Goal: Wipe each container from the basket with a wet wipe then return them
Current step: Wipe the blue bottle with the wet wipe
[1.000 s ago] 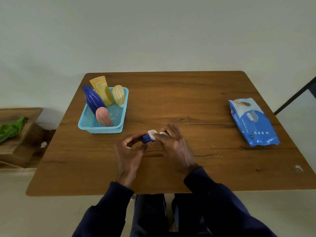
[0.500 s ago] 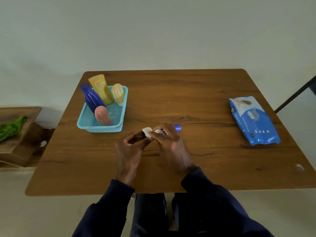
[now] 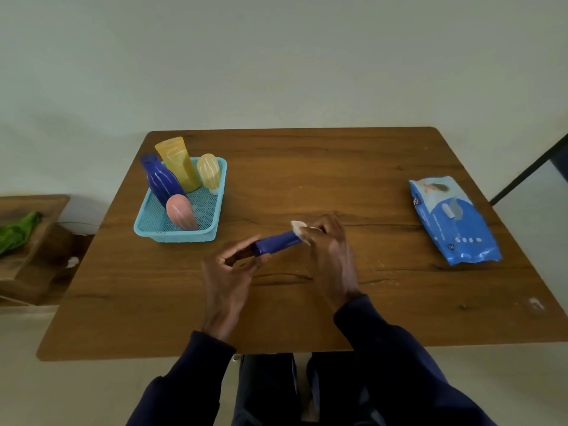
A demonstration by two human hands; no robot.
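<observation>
A slim dark-blue tube (image 3: 276,243) lies nearly level above the table's middle. My left hand (image 3: 229,272) pinches its near-left end. My right hand (image 3: 330,253) presses a small white wet wipe (image 3: 299,228) around the tube's far-right end, which is hidden under the fingers. The turquoise mesh basket (image 3: 215,222) stands at the left, holding a blue bottle (image 3: 161,179), a yellow tube (image 3: 179,164), a pale yellow bottle (image 3: 209,172) and a pink bottle (image 3: 181,212).
A blue pack of wet wipes (image 3: 453,219) lies flat near the table's (image 3: 307,318) right edge. Off the table to the left is a low wooden shelf (image 3: 30,241) with a green cloth (image 3: 17,230). A dark bar (image 3: 528,172) leans at the far right.
The right hand has slid the wipe along the tube from its left end to its right end, uncovering most of the blue body. The left hand still holds the tube's left end.
</observation>
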